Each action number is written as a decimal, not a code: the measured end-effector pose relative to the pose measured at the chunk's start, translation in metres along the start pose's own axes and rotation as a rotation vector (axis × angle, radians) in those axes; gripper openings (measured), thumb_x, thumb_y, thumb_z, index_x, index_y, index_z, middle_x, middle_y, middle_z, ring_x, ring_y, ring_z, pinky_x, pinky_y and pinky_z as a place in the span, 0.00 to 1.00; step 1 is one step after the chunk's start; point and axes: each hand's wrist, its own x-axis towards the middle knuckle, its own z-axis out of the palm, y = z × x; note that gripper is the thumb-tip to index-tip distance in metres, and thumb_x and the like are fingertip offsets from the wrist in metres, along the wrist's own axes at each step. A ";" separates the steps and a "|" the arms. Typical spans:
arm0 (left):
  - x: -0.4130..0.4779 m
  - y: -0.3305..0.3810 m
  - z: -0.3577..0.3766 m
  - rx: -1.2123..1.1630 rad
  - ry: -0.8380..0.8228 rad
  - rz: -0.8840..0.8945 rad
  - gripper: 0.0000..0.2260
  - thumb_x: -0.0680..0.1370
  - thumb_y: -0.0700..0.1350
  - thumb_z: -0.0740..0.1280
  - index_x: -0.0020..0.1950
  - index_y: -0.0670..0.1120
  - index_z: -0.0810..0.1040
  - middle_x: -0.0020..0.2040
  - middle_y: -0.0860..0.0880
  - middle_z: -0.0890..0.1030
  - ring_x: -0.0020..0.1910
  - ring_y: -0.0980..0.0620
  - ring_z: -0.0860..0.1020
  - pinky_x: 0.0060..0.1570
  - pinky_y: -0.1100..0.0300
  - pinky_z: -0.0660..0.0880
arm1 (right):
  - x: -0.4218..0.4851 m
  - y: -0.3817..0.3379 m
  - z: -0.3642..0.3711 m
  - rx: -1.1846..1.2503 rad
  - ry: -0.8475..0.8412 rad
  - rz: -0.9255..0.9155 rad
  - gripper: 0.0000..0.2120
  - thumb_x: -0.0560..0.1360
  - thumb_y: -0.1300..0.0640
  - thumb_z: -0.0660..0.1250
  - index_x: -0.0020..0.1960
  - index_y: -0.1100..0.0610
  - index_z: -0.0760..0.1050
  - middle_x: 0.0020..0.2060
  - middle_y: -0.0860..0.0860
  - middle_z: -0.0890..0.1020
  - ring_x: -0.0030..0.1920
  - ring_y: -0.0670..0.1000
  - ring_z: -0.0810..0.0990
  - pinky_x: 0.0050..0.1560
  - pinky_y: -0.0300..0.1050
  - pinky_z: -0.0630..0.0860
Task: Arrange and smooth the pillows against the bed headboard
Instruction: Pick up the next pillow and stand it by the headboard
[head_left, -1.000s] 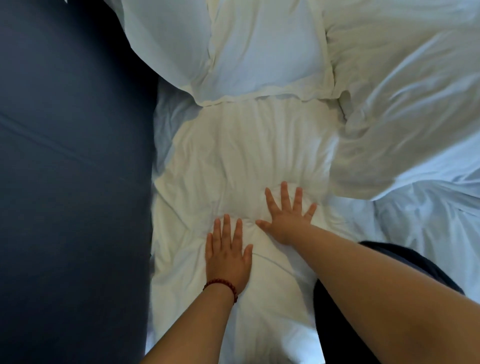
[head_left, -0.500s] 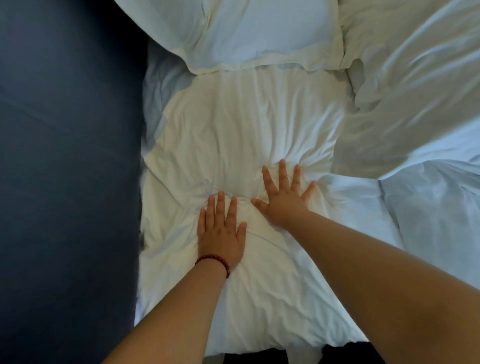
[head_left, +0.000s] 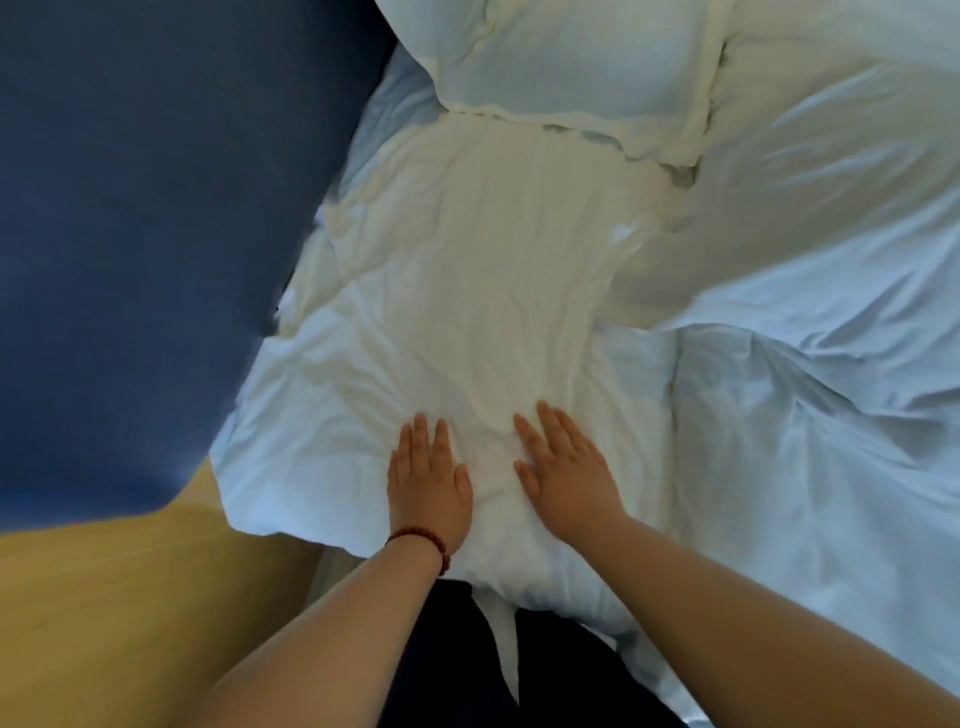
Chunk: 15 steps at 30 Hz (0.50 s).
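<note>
A wrinkled white pillow (head_left: 457, 270) lies flat on the bed, its long side running along the dark blue headboard (head_left: 156, 208). My left hand (head_left: 428, 480), with a red bead bracelet at the wrist, rests palm down on the pillow's near end. My right hand (head_left: 563, 467) lies flat beside it, fingers together, also pressing the fabric. Neither hand grips anything. A second white pillow (head_left: 566, 57) sits beyond the first, its flanged edge overlapping the far end.
A rumpled white duvet (head_left: 805, 312) fills the right side and rises against the pillow's right edge. A yellow wooden surface (head_left: 130, 597) shows at lower left below the headboard. My dark clothing (head_left: 467, 665) is at the bottom centre.
Both hands have slid back along the pillow toward its near end, fingers now closer together. The view has tilted, bringing the wooden surface at lower left into sight.
</note>
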 end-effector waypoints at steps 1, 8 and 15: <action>-0.014 0.006 0.006 -0.011 -0.027 -0.030 0.29 0.83 0.52 0.50 0.80 0.47 0.41 0.80 0.46 0.38 0.79 0.47 0.40 0.77 0.52 0.43 | -0.015 0.007 0.001 0.003 -0.016 0.003 0.37 0.72 0.36 0.34 0.80 0.44 0.47 0.80 0.50 0.46 0.79 0.52 0.48 0.77 0.49 0.50; -0.082 0.031 0.029 0.041 -0.321 0.021 0.35 0.83 0.57 0.52 0.78 0.41 0.35 0.78 0.42 0.33 0.77 0.42 0.35 0.76 0.51 0.40 | -0.082 0.031 -0.001 -0.068 -0.208 0.057 0.30 0.81 0.46 0.55 0.80 0.46 0.48 0.80 0.46 0.43 0.79 0.49 0.45 0.76 0.51 0.56; -0.088 0.019 -0.001 -0.037 -0.431 0.139 0.28 0.82 0.53 0.58 0.79 0.45 0.55 0.80 0.41 0.48 0.78 0.42 0.52 0.75 0.55 0.51 | -0.127 0.019 -0.021 0.307 -0.064 0.311 0.28 0.80 0.47 0.62 0.78 0.52 0.60 0.74 0.55 0.67 0.72 0.56 0.67 0.71 0.45 0.62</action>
